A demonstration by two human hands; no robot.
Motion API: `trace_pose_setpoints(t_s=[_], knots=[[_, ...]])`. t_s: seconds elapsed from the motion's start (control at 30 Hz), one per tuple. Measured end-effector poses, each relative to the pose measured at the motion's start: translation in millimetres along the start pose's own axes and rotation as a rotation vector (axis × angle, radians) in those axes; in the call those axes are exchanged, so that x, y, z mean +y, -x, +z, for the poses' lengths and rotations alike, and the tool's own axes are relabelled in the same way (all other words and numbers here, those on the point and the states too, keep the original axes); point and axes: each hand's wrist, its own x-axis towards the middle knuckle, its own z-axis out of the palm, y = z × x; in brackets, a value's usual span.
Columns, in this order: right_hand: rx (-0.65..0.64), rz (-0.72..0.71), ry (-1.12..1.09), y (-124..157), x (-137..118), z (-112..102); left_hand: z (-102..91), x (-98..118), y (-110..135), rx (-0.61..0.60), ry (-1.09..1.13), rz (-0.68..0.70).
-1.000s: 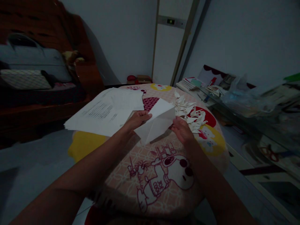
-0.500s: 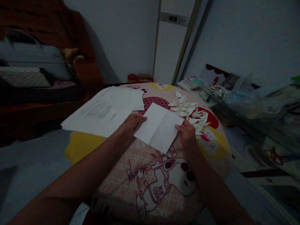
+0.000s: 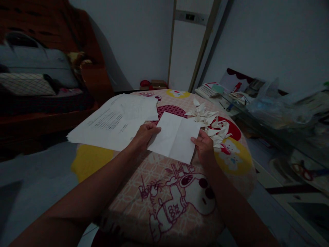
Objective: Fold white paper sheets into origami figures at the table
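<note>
A white sheet of paper (image 3: pixel 174 137) with a crease down its middle lies spread over a round table (image 3: pixel 180 192) covered by a cartoon-dog cloth. My left hand (image 3: pixel 144 134) pinches the sheet's left edge with curled fingers. My right hand (image 3: pixel 203 146) grips its right edge, thumb on top. A heap of small folded white paper pieces (image 3: pixel 210 121) sits just beyond my right hand.
A stack of printed sheets (image 3: pixel 115 120) overhangs the table's far left. To the right stands a cluttered shelf with books (image 3: pixel 210 90) and plastic bags (image 3: pixel 277 103). A dark wooden bench with bags (image 3: pixel 36 72) is at the left, a white door (image 3: pixel 186 48) behind.
The folded paper has been opened out flat between both hands and lowered onto the table; a middle crease now shows. Both hands shifted to its side edges.
</note>
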Motion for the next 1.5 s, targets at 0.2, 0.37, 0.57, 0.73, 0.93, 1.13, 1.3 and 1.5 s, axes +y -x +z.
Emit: trace_pose_setpoints(t_s=[0.2,0.37,0.57,0.73,0.93,1.13,1.3,1.5], knots=[[-0.003,-0.005,0.02,-1,4,-1,5.0,1,5,-0.147,0.047,-0.014],[-0.024,0.013,0.045,1,5,1,10.0,-2,10,-0.176,0.067,0.043],[-0.061,-0.002,0.087,4,3,3,9.5,-7,6,-0.062,0.067,0.101],[-0.082,0.094,0.117,7,2,8,13.6,-11,9,-0.125,0.072,0.09],[-0.106,0.16,0.026,11,1,13,15.3,-16,10,-0.202,0.048,0.075],[-0.131,0.146,0.018,12,4,14,16.2,-17,11,-0.2,0.054,0.07],[-0.137,0.151,0.028,12,5,12,20.2,-13,15,-0.221,0.091,0.048],[-0.096,0.147,0.089,9,5,6,17.8,-5,14,-0.162,0.127,0.04]])
